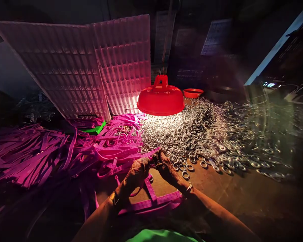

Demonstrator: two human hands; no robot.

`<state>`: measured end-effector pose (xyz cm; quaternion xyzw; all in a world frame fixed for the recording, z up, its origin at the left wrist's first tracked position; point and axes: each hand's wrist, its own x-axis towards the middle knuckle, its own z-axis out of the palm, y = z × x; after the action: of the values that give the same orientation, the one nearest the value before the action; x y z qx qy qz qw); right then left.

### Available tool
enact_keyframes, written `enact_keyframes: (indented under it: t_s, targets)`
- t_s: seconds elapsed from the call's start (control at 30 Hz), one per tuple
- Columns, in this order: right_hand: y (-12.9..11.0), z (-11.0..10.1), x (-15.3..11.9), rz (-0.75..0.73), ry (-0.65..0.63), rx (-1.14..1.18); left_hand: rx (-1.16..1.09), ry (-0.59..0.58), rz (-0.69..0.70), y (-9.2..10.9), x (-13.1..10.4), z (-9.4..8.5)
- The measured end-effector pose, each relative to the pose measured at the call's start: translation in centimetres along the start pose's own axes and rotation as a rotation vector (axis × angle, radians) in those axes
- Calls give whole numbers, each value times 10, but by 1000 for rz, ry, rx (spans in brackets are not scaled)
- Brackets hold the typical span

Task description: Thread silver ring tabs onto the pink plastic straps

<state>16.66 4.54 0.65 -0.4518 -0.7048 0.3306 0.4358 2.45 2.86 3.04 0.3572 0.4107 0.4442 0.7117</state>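
Close together under the lamp, my two hands meet at a pink strap. My left hand is closed on it, fingers curled. Beside it, my right hand pinches the strap's end; whether a ring sits between the fingers is too dark to see. Stitched pink straps joined at right angles hang below my hands and rest on the table. A single metal ring lies just under my hands. A big heap of metal rings spreads beyond my right hand.
A red lamp hangs low over the heap. Many pink straps are piled at the left, near a green tray. Translucent ribbed panels stand behind. A red bowl sits at the back.
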Motion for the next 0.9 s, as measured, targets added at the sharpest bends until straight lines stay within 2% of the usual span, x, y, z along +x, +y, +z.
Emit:
enact_keyframes:
  t_s: [0.1, 0.27, 0.37, 0.43, 0.53, 0.63, 0.73, 0.8, 0.9]
  targets:
    - [-2, -3, -3, 13, -24, -12, 44, -33, 30, 1, -5, -2]
    - [-4, -7, -7, 45, -114, -46, 253, -100, 81, 6, -17, 3]
    - [-1, -5, -5, 71, -119, -57, 261, -57, 23, 8, -19, 8]
    - [-4, -6, -2, 72, -123, -35, 225, 4, -63, 12, -18, 8]
    - [-20, -10, -2, 33, -257, 35, 148, 28, -154, 27, -21, 6]
    - [-43, -17, -15, -16, -407, 59, 175, -56, -175, 48, -29, 1]
    - [-60, -22, -42, -57, -464, -86, 346, -136, -287, 59, -42, -4]
    - [-66, -24, -62, -59, -466, -209, 452, -193, -340, 56, -52, -7]
    - [-70, -23, -90, -58, -467, -312, 435, -335, -336, 39, -69, -10]
